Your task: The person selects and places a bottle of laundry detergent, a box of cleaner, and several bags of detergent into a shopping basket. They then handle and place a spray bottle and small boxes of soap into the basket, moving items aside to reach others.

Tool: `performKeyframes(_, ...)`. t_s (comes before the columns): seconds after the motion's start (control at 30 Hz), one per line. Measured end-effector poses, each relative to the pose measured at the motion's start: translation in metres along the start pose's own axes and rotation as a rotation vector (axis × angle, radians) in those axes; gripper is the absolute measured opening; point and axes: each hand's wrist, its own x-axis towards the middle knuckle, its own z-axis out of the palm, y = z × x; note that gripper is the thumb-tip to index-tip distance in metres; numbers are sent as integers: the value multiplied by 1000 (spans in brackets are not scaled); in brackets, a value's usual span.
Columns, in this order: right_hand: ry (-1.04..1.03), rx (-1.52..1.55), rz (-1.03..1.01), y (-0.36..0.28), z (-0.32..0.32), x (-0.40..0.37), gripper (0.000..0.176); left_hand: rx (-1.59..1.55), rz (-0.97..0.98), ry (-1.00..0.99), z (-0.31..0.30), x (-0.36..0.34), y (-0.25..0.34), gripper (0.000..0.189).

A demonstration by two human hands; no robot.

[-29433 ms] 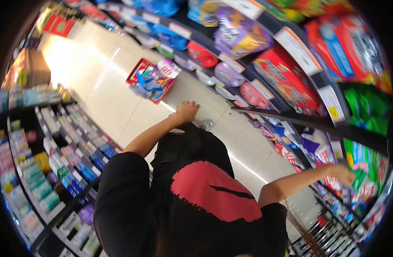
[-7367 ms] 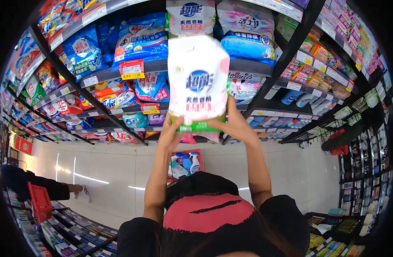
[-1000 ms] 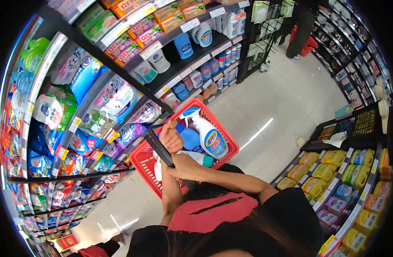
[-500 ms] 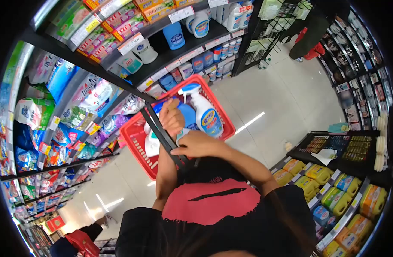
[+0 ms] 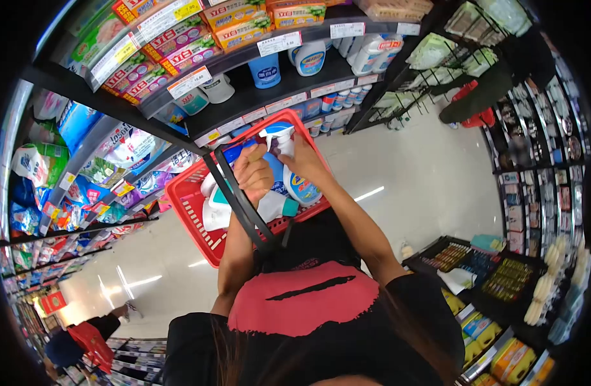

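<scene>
A red shopping basket (image 5: 202,248) is in front of me, its black handle (image 5: 247,209) crossing over my left wrist and forearm. My left hand (image 5: 253,174) is closed above the basket, fingers curled in; anything inside them is hidden. My right hand (image 5: 300,156) reaches into the basket and closes around the upper part of a white spray bottle (image 5: 303,186) with a blue and white trigger head. Beside it lie a blue bottle (image 5: 274,170) and a white bottle with a green cap (image 5: 289,206), partly covered by my hands.
Shelves of boxed soap (image 5: 241,29) and cleaner bottles (image 5: 266,71) rise behind the basket. Detergent bags (image 5: 131,145) line the left. A black display tray (image 5: 450,254) and yellow jugs (image 5: 511,360) stand at right. People are at the lower left (image 5: 83,341) and upper right.
My right hand has moved from beside my left wrist up into the basket, onto the spray bottle. A green-capped bottle now shows. The view has shifted slightly.
</scene>
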Motion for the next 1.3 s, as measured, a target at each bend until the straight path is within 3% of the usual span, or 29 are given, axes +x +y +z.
performKeyframes(0.03, -19, 15, 23, 10, 6, 9, 61, 17, 21, -4, -4, 3, 2, 29)
performKeyframes(0.13, -507, 160, 136, 3, -25, 41, 68, 21, 115, 25, -7, 13, 1, 30)
performKeyframes(0.17, -558, 187, 131, -8, -40, 43, 74, 22, 157, 16, -10, 17, 1, 30)
performKeyframes(0.3, -575, 206, -113, 28, -51, 41, 66, 64, 276, -46, -19, 31, -3, 29)
performKeyframes(0.5, -736, 138, -211, 56, -87, 55, 65, 125, 421, -103, -51, 46, -22, 29)
performKeyframes(0.6, -604, 194, -321, 74, -94, 50, 66, 149, 472, -139, -68, 53, -29, 29)
performKeyframes(0.67, -594, 299, -152, 84, -104, 45, 57, 127, 516, -122, -77, 53, -36, 29)
performKeyframes(0.73, -432, 218, -201, 86, -122, 47, 53, 148, 525, -127, -78, 57, -38, 28)
performKeyframes(0.87, -300, 482, -17, 129, -130, 60, 56, 147, 537, -110, -89, 66, -42, 27)
performKeyframes(0.97, -336, 666, 105, 112, -170, 70, 40, 135, 578, -69, -95, 75, -46, 27)
performKeyframes(1.3, -357, 938, 421, 114, -198, 81, 38, 165, 518, -59, -104, 89, -46, 29)
